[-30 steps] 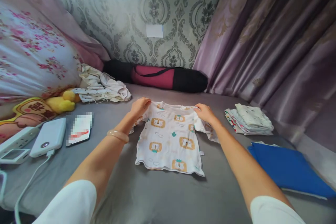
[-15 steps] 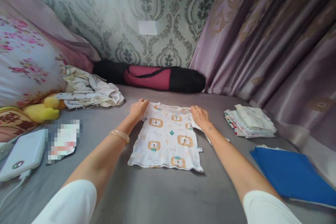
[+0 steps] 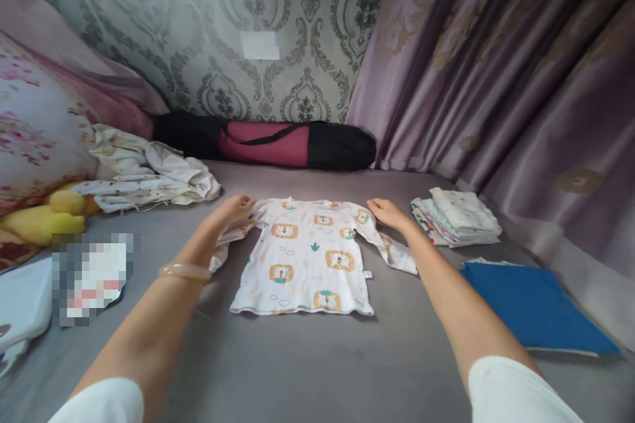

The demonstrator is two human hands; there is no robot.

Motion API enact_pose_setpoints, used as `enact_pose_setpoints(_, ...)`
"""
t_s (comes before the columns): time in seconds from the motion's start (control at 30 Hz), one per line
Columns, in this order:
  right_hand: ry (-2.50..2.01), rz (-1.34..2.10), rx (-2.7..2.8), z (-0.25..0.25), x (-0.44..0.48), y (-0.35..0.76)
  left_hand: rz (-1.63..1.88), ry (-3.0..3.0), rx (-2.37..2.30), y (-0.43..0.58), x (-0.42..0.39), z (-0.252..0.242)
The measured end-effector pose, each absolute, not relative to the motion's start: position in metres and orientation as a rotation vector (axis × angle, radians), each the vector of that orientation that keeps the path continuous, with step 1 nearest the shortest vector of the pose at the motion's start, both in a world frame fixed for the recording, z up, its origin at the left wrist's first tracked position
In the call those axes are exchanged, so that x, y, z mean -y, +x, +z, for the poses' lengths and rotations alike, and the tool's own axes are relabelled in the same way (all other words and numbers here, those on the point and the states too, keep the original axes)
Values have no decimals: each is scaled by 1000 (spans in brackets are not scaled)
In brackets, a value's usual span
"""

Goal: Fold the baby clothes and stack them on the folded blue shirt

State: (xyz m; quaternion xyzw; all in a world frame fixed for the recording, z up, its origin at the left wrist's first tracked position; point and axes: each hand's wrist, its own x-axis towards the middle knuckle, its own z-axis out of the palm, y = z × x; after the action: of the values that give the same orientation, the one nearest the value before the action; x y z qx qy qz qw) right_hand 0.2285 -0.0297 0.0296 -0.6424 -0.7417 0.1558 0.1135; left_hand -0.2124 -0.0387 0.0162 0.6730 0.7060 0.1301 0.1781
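Note:
A small white long-sleeved shirt with orange lion prints lies spread flat on the grey sheet, neckline away from me and hem towards me. My left hand has its fingers closed at the upper edge of the left sleeve, near the shoulder. On the other side, my right hand pinches at the top of the right sleeve. The right sleeve slants out to the side and its cuff is visible. Part of the left sleeve is hidden behind my left hand and wrist.
Folded clothes are stacked at right, beside a folded blue cloth. Crumpled light clothes lie at left near a yellow plush toy, a blurred-out flat object and a white power bank. A black-and-red long bag rests against the wall.
Both hands have moved outward from the shirt's shoulders onto the sleeves. The sleeves now extend sideways and show more. The view has shifted slightly to the right.

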Motion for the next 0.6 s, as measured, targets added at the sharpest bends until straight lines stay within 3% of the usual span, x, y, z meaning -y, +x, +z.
enact_pose_setpoints(0.3,-1980,728,1993,19,108,323,501,1520,-2104,-272,117,17)
enact_pose_setpoints(0.6,-2230,838,1795,17,119,311,526,1364,-2135,-245,145,30)
